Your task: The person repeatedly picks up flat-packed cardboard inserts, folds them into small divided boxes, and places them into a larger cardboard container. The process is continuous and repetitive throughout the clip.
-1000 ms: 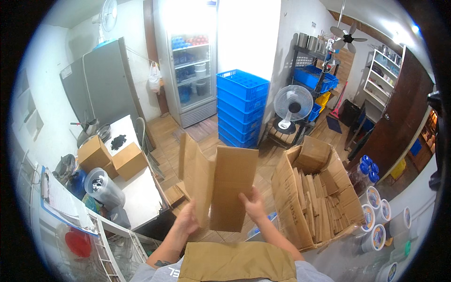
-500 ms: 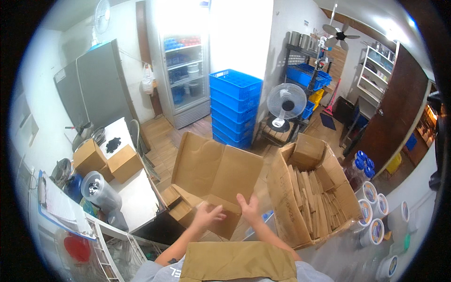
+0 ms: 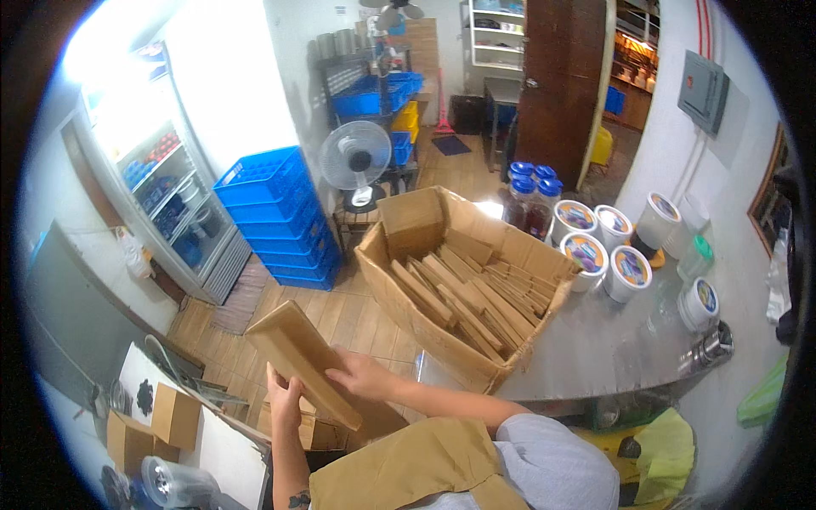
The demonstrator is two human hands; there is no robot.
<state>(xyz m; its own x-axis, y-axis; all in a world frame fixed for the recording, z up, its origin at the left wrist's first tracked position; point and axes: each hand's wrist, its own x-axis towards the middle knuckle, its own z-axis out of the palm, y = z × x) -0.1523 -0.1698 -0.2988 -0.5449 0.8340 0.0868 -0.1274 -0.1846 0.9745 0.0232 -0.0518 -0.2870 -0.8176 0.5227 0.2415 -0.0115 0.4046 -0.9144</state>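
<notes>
In front of me a brown cardboard box [image 3: 299, 355] is tilted, its panels folded into a narrow, long form. My left hand [image 3: 286, 398] grips its near left side, thumb and fingers around the edge. On the opposite side my right hand [image 3: 361, 374] presses against the cardboard, its fingers partly behind a panel. Just beyond my right forearm stands a large open carton [image 3: 406, 308], packed with several flattened cardboard pieces [image 3: 476, 297]. Below my hands, other folded cardboard [image 3: 327, 435] shows in part.
A steel table [image 3: 586, 365] on the right bears white tubs [image 3: 630, 270] and blue-lidded jars [image 3: 520, 200]. Blue crates [image 3: 285, 223] are stacked ahead, beside a fan [image 3: 357, 161]. At lower left, small boxes [image 3: 176, 416] rest on a white table [image 3: 229, 455].
My view has swung right. The cardboard, spread wide before, is now folded narrow. My hands have closed on it from both sides.
</notes>
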